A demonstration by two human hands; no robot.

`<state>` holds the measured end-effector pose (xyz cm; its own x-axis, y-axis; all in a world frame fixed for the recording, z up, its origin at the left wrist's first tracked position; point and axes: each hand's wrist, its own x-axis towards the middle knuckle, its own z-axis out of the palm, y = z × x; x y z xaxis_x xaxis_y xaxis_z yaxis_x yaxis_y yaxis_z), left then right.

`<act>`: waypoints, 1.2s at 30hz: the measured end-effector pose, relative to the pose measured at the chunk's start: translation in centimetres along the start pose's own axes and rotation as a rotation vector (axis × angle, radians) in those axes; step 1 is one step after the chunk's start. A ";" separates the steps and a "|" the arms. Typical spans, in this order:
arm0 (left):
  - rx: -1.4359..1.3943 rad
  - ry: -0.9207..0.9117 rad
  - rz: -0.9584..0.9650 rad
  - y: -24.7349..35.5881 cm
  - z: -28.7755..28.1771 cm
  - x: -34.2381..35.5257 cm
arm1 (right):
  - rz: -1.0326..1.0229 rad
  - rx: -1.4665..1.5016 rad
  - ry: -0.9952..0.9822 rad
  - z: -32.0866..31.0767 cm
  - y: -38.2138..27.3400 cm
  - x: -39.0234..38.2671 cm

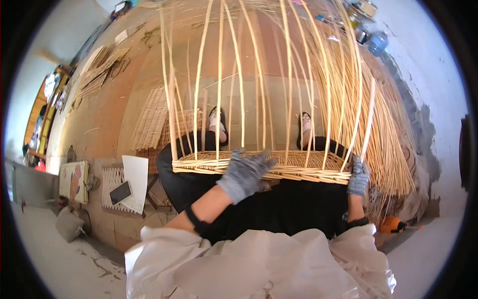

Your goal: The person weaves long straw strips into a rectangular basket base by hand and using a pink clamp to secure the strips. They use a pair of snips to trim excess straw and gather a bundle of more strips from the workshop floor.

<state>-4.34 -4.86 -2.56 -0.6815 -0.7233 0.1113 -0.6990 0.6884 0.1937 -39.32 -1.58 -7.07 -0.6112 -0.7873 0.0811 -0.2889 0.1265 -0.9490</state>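
Observation:
A half-woven wicker basket (199, 164) rests across my lap, with a low woven wall around its base. Tall pale willow stakes (241, 89) stand up from its edges. My left hand (245, 174), in a grey knitted glove, is closed over the middle of the near woven edge; its fingertips are slightly blurred. At the right end, my right hand (358, 177), gloved alike, wraps round the basket's corner beside a thick stake (368, 119).
A large bundle of loose willow rods (383, 144) lies to the right. Woven panels (149, 122) are on the floor at left, near a phone (120, 193) on a white sheet (135, 172). An orange object (392, 224) sits at lower right, and a blue water bottle (378, 43) stands far right.

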 end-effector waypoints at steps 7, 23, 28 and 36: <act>0.022 0.130 -0.070 0.3 3.0 0.3 | 0.061 0.138 0.088 -2.1 2.1 -1.4; -0.244 0.146 -0.058 -0.5 4.9 0.1 | -0.382 -0.236 -0.011 4.3 -8.8 -5.4; -0.068 -0.162 -0.169 -0.8 5.4 -0.2 | -0.299 -0.397 -0.597 18.1 -11.2 -10.9; -0.177 0.073 -0.147 0.0 5.1 0.2 | 0.230 -0.011 -0.508 26.5 -10.8 -4.6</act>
<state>-5.57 -4.74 -7.51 -0.5530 -0.8216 0.1385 -0.7362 0.5597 0.3805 -13.86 -15.30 -5.28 -0.2286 -0.9301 -0.2875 -0.1989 0.3337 -0.9214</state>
